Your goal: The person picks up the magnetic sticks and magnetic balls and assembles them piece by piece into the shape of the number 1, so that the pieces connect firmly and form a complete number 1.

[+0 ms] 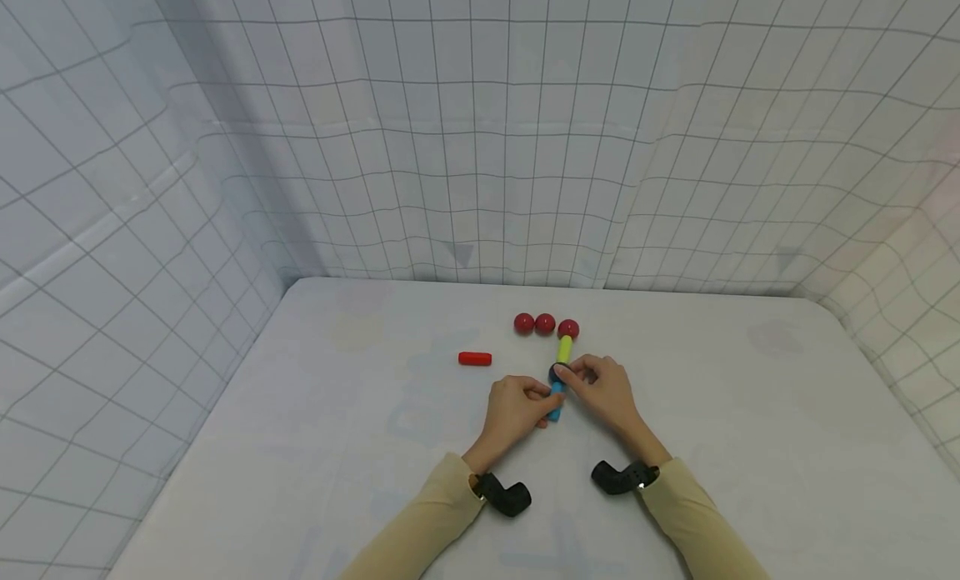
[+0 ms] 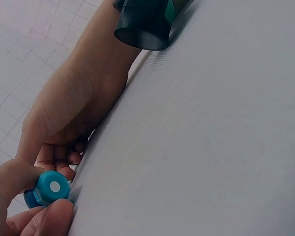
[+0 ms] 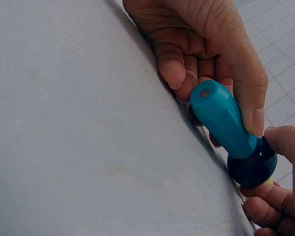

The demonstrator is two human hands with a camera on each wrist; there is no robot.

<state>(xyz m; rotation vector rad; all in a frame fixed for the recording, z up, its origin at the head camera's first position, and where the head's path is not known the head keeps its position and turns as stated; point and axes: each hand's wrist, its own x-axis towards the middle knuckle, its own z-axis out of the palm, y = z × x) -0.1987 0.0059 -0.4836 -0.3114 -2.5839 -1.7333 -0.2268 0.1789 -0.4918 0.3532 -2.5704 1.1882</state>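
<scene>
My left hand (image 1: 516,405) pinches a blue faceted rod (image 3: 223,120) between thumb and fingers. At the rod's far end is a dark blue ball (image 3: 253,162), which my right hand (image 1: 604,388) pinches with its thumb and fingers. Beyond that ball a yellow-green rod (image 1: 565,349) runs away from me to a red ball (image 1: 568,329), in one line with the blue rod. The left wrist view shows the blue rod end-on, with a pale round spot on its end face (image 2: 54,187). Fingers partly hide the dark ball.
Two more red balls, one on the left (image 1: 523,323) and one on the right (image 1: 545,323), lie side by side left of the yellow-green rod. A red rod (image 1: 475,358) lies farther left on the white table (image 1: 322,413). Gridded white curtains (image 1: 480,147) surround the table.
</scene>
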